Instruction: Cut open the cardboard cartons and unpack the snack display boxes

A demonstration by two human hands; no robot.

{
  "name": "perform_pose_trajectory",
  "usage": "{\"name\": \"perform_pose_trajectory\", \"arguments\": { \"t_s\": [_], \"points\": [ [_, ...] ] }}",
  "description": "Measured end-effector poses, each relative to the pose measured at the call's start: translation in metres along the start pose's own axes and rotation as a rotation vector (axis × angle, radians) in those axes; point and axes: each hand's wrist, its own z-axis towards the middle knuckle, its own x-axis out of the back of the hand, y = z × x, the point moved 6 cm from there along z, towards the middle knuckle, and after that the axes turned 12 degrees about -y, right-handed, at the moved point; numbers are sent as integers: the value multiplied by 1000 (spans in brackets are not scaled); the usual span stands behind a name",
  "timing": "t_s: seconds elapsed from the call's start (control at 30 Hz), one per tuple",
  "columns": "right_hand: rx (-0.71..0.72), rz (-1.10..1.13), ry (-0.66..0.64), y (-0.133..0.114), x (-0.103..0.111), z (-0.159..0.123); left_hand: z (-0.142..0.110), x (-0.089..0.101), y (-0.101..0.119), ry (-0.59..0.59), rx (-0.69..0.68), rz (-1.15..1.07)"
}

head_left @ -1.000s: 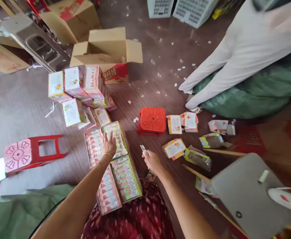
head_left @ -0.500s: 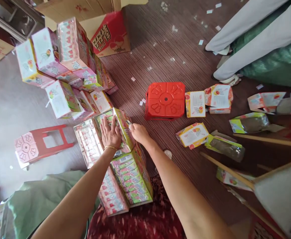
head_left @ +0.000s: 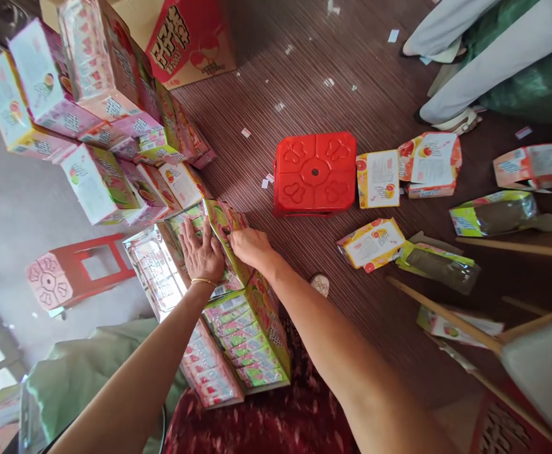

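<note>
My left hand [head_left: 203, 255] lies flat, fingers spread, on the clear top of a green candy display box [head_left: 231, 277]. Closed fingers of my right hand [head_left: 251, 247] touch the printed side of that box; a small dark thing shows at the fingertips, too small to name. Nearer me stands another green box [head_left: 250, 350] filled with rows of small packets. Along its left side is a pink box [head_left: 212, 366], and beyond that, a box with a shiny clear wrap [head_left: 155, 265]. All these boxes stand close together before my lap.
More candy boxes [head_left: 99, 180] are stacked at the upper left, by a large carton [head_left: 195, 47]. A red stool [head_left: 314, 171] stands right of centre; another stool [head_left: 82, 271] lies at left. Opened boxes [head_left: 439, 261] litter the floor at right. A person's legs [head_left: 484, 69] are at the upper right.
My right hand has moved a little to the left and up along the side of the green box. My left hand still presses on its top. The whole view has shifted slightly.
</note>
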Motion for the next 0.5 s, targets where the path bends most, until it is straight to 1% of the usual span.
{"name": "perform_pose_trajectory", "arguments": {
  "t_s": [0.07,0.1,0.17,0.2,0.27,0.3,0.33,0.37,0.4,0.43,0.47,0.5],
  "points": [
    [6,-36,9,0,-16,-18,0,-2,0,-1,14,3],
    [10,-38,-11,1,-25,-31,1,-2,-1,0,21,8],
    [-5,-9,-95,11,-42,-60,1,-2,-1,6,30,24],
    [-21,8,-139,18,-46,-74,2,-2,0,9,28,30],
    [-75,31,-192,36,-46,-91,3,-1,1,14,16,34],
    [-112,33,-172,45,-39,-91,4,-2,2,17,11,34],
    [-146,37,-129,54,-29,-84,4,-2,3,19,8,37],
    [-164,51,-78,61,-18,-69,4,-3,3,19,9,44],
    [-170,74,-30,65,-8,-48,5,-5,3,18,12,53],
    [-159,109,-10,67,-1,-22,5,-6,3,18,17,63],
    [-109,148,-43,65,0,5,5,-8,2,18,19,73],
    [-113,180,-103,65,-4,31,6,-9,2,20,19,82]
  ]
}}
